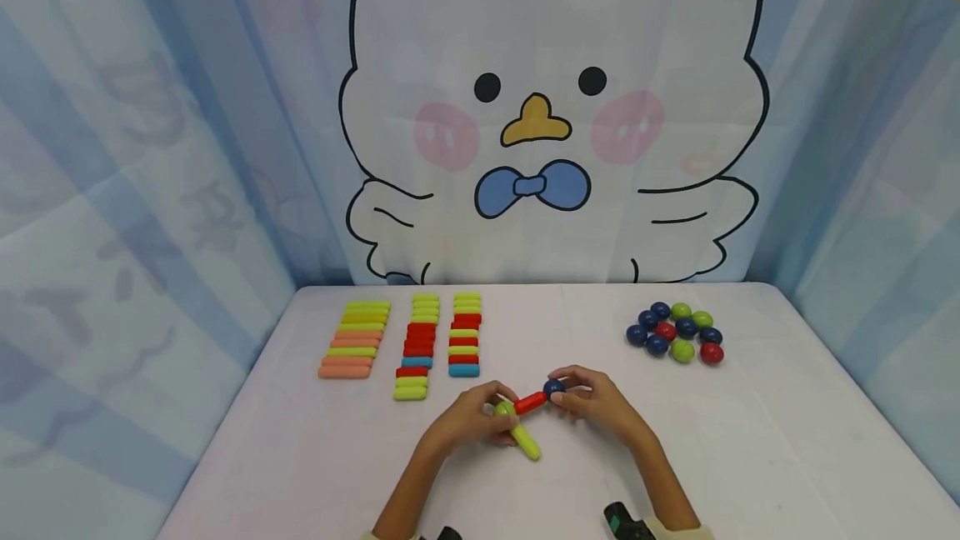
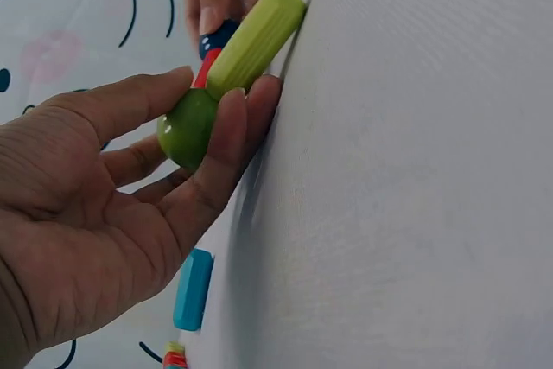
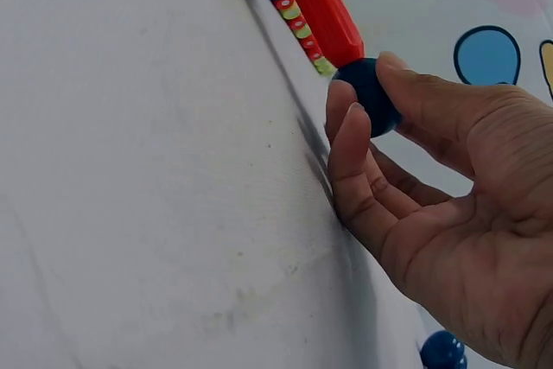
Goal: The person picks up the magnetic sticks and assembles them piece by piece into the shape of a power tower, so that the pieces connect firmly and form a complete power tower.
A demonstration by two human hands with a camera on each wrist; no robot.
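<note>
Between the fingers and thumb of my left hand (image 1: 476, 417) is a green ball (image 2: 187, 127). A yellow-green rod (image 1: 526, 442) and a red rod (image 1: 531, 403) both join onto that ball. The red rod's other end meets a dark blue ball (image 3: 370, 97), which my right hand (image 1: 596, 401) pinches between thumb and fingers. In the head view the linked pieces lie low over the front middle of the table, the green rod slanting toward the near side. The left fingers partly cover the green ball.
Three columns of rods stand at the left: yellow and orange rods (image 1: 352, 340), then two mixed columns with red (image 1: 420, 340), green and blue rods (image 1: 464, 371). A cluster of blue, green and red balls (image 1: 686, 327) sits at the back right of the white table (image 1: 750, 440).
</note>
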